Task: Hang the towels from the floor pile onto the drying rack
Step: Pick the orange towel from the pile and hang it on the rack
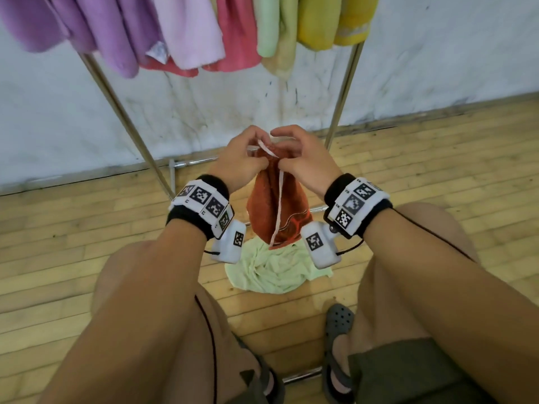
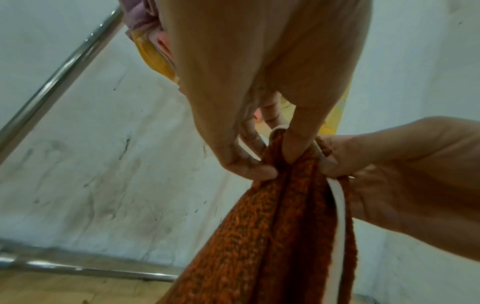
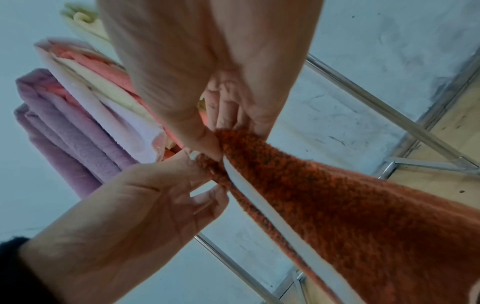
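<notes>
On the far left, purple towels (image 1: 87,27) hang from the drying rack (image 1: 122,112), followed rightward by a pale pink towel (image 1: 189,30), a coral pink towel (image 1: 236,33), a light green towel (image 1: 269,24) and yellow towels (image 1: 329,21). Below them, in the middle, the left hand (image 1: 239,161) pinches the top edge of an orange towel (image 1: 274,211) between thumb and curled fingers. This towel is rust-orange terry with a coarse looped pile and a white trim strip (image 1: 277,205) running down its edge; it hangs bunched in a narrow cone, clear of the wooden floor (image 1: 73,243). Just to the right, the right hand (image 1: 303,161) grips the same top edge, nearly touching the left. Beneath the hanging towel, a crumpled pale green towel (image 1: 271,269) lies on the floor.
</notes>
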The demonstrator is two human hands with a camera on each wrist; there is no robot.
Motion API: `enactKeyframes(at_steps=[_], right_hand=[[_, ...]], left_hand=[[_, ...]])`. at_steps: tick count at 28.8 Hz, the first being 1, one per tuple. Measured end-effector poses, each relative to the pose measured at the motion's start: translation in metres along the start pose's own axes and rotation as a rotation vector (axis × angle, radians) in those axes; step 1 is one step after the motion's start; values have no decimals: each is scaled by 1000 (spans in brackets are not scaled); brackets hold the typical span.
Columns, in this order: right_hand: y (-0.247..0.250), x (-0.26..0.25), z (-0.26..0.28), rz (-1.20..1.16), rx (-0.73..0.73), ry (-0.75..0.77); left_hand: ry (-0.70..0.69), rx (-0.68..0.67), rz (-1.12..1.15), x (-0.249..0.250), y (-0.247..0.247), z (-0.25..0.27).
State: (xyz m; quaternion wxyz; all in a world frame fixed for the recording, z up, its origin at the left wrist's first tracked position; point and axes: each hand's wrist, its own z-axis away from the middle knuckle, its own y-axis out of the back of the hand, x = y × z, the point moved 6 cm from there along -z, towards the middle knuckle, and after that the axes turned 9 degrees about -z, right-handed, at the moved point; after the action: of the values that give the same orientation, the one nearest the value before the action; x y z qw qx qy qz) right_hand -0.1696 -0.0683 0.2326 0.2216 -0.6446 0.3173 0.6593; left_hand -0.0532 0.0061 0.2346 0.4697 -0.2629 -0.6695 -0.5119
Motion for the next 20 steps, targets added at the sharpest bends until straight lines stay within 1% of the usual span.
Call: enactKeyframes(at_steps=[3,6,8,9,10,11,13,14,16,19,20], right_hand=[[-6,2,2,50,-21,1],[-5,8,1,291,16,2],[-3,17,-4,451,-7,-40],[-3,20,-6,465,-30,-48],[-5,21,-8,413,-50,-51],[-8,19,-8,308,-63,-49],[-14,11,-8,105,-64,-34],[-15,9,-8,50,-58,-21],[-15,8,-9,33,-30,-6],[-15,11,-9,39,19,-19],[-14,13,-10,79,22,-39]], left_hand=[[20,63,-33,-5,8,-3],[59,108,-68,-10,19,-6],[66,140,-64,-12,27,-7],[62,127,-60,-12,28,-7],[62,87,-67,-12,27,-6],[62,26,-87,-12,23,-4],[62,-121,-159,-12,11,-1],[71,-174,-191,-12,6,0],[121,-196,-199,-14,3,1],[132,-140,-284,-15,7,1],[135,-122,-265,-15,8,2]])
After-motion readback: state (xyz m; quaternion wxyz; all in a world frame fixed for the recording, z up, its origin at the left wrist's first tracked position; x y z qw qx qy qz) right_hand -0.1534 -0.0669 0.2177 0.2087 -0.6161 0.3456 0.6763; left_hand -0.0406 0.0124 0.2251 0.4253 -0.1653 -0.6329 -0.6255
